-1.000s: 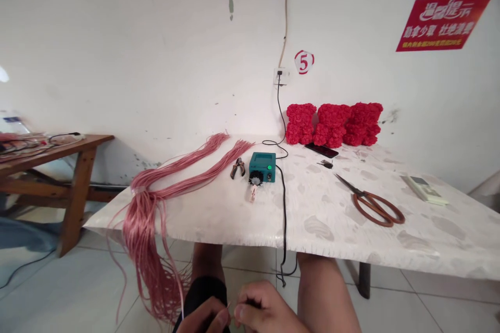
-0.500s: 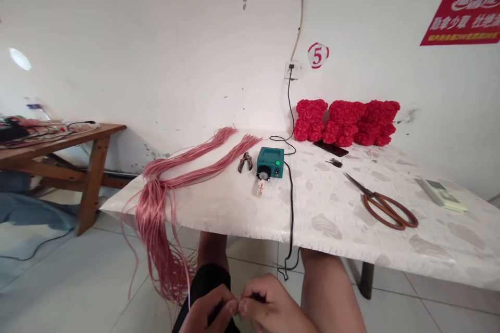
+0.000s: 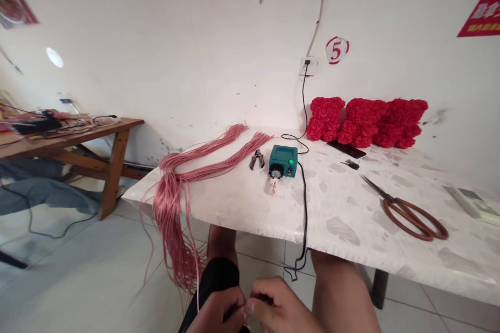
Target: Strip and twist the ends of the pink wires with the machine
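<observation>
At the bottom edge, over my lap, my left hand (image 3: 217, 313) and my right hand (image 3: 279, 309) meet fingertip to fingertip. Both are closed in a pinch on a thin pale strand (image 3: 197, 286) that runs up toward the hanging cords. What else lies between the fingers is too small to make out. A bundle of pink cords (image 3: 176, 203) lies across the marble-pattern table (image 3: 339, 213) and hangs over its near left edge beside my knee. A teal box device (image 3: 283, 160) with a green light sits mid-table, its black cable dropping over the table's front edge.
Small pliers (image 3: 256, 158) lie left of the teal box. Large brown-handled scissors (image 3: 408, 209) lie to the right. Red rose bears (image 3: 365, 121) and a dark phone (image 3: 347, 149) stand by the wall. A wooden bench (image 3: 70, 138) with clutter stands at the left.
The view has swung left, so the table's things shift right in the frame. My hands stay pinched together at the bottom, still working the thin strand.
</observation>
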The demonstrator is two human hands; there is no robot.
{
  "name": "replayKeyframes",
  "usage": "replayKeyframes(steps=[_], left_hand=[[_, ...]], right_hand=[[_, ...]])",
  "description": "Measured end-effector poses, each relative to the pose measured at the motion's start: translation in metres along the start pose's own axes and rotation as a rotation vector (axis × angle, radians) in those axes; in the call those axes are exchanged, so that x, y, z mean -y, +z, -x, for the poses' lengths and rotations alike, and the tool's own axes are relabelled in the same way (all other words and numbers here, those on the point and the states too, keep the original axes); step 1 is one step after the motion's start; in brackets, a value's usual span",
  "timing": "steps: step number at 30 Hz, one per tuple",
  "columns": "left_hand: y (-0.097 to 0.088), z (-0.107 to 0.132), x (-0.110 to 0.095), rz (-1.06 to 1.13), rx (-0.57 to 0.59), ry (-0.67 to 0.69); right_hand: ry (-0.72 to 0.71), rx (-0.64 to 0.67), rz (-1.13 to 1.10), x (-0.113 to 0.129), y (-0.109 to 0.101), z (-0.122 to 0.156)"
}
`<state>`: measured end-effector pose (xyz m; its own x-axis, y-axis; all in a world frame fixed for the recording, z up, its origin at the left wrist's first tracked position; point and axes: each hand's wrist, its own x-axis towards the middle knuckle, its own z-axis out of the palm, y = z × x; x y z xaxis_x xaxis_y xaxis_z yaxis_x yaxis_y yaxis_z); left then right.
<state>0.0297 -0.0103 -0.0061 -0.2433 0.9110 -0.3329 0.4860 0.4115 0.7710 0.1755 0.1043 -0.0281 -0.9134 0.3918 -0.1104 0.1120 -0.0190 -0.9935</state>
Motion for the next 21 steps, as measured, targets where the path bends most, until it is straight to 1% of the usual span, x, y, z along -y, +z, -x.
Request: replayKeyframes(steps=[3,7,9,12,14,18,21], left_hand=[[-0.002,0.002,-0.001,0.043,0.019,-0.002],[-0.003,0.011,-0.004,0.121,0.042,-0.002],[-0.004,0.016,-0.007,0.179,0.065,0.045],[-0.007,0.02,-0.011,0.275,0.097,0.155],[-0.009,0.021,-0.014,0.299,0.099,0.178],[-0.013,0.02,-0.017,0.32,0.07,0.185],[-0.013,0.016,-0.015,0.336,-0.024,0.163]], right_hand=[[-0.003,0.018,0.042,0.001,-0.002,-0.001],[-0.055,0.035,0.079,-0.001,-0.002,0.003],[-0.064,0.052,0.084,-0.002,-0.003,0.005],[-0.076,0.071,0.07,-0.001,-0.006,0.008],[-0.083,0.076,0.062,0.0,-0.009,0.009],[-0.091,0.048,-0.003,0.004,-0.019,0.012],[-0.107,-0.031,-0.044,0.004,-0.025,0.012]])
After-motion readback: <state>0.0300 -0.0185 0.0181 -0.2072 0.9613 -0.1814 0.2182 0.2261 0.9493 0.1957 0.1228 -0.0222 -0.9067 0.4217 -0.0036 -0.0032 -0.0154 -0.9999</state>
